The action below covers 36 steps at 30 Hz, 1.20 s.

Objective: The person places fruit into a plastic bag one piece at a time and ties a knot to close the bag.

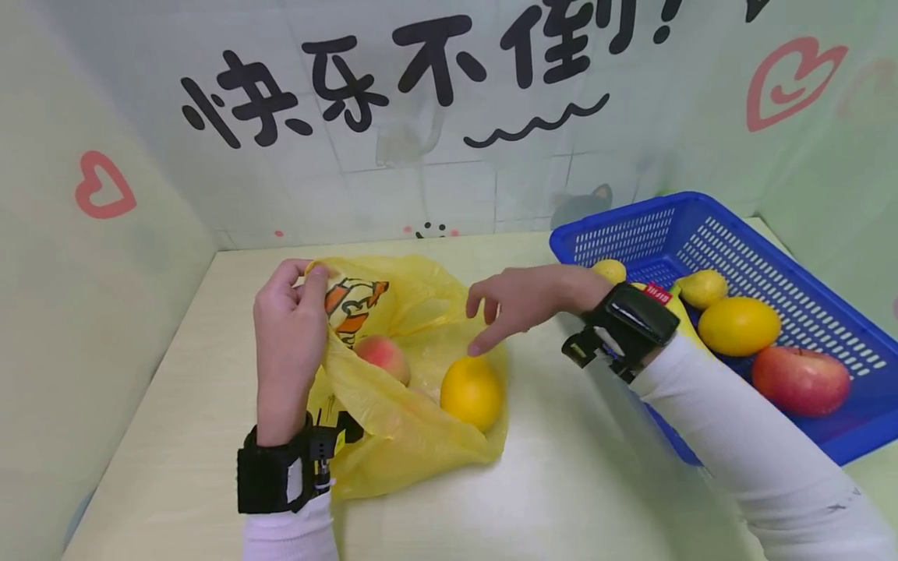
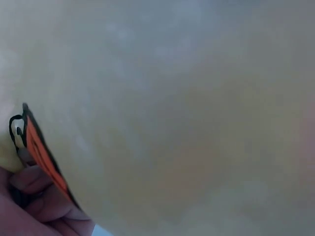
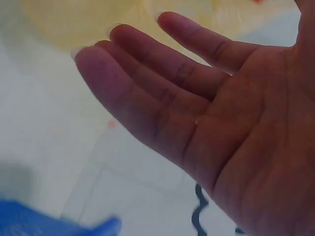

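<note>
A yellow plastic bag [image 1: 393, 444] with a printed cartoon lies on the table, its mouth spread wide. My left hand [image 1: 291, 335] pinches the bag's upper left edge between thumb and fingers; in the left wrist view the bag's film [image 2: 187, 123] fills most of the picture. Inside the bag sit a peach [image 1: 383, 358] and a round orange-yellow fruit [image 1: 472, 392]. Just above that round fruit is my right hand [image 1: 515, 304], its fingers loosely bent and nothing in them. The right wrist view shows its palm [image 3: 261, 128] bare and the fingers extended.
On the right stands a blue plastic basket [image 1: 617, 226] with a red apple [image 1: 801, 380], an orange-yellow fruit [image 1: 740, 326], small yellow fruits [image 1: 704, 289] and a banana partly behind my right wrist. A wall [image 1: 449, 179] with printed characters closes off the table's far side.
</note>
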Each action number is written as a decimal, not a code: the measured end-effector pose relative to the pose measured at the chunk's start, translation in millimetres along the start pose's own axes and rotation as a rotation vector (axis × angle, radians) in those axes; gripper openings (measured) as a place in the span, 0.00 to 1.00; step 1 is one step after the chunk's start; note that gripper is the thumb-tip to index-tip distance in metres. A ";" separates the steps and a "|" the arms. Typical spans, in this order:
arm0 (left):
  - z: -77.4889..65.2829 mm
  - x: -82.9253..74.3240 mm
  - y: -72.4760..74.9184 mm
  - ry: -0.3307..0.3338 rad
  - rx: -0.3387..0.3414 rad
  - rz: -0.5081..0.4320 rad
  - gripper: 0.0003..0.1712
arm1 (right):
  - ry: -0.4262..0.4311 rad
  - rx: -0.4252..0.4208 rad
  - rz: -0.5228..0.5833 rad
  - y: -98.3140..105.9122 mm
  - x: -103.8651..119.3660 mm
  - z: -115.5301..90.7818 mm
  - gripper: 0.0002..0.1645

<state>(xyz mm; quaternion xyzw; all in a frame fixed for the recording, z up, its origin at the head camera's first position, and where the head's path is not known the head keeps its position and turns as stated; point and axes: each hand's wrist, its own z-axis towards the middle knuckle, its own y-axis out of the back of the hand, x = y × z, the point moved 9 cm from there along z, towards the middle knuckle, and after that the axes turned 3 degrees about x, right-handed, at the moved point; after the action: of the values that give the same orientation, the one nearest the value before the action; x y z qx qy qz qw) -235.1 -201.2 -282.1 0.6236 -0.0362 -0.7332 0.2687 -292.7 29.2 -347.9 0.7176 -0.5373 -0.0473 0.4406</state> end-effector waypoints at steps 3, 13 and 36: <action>0.1 -0.4 -1.6 -0.001 0.009 -0.005 0.16 | -0.040 -0.051 0.021 13.6 -22.8 -20.0 0.40; -0.4 2.0 -2.2 0.014 0.016 0.020 0.17 | -0.156 -0.247 -0.018 48.9 -100.4 -89.2 0.37; -0.1 2.4 0.5 0.010 0.006 0.001 0.16 | -0.515 -0.017 0.148 13.8 -252.9 -144.5 0.67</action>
<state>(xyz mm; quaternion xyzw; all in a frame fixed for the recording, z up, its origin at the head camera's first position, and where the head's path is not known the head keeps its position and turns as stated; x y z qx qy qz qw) -235.0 -202.6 -284.1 0.6281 -0.0374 -0.7298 0.2676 -330.4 318.3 -353.3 0.6370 -0.6823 -0.2004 0.2975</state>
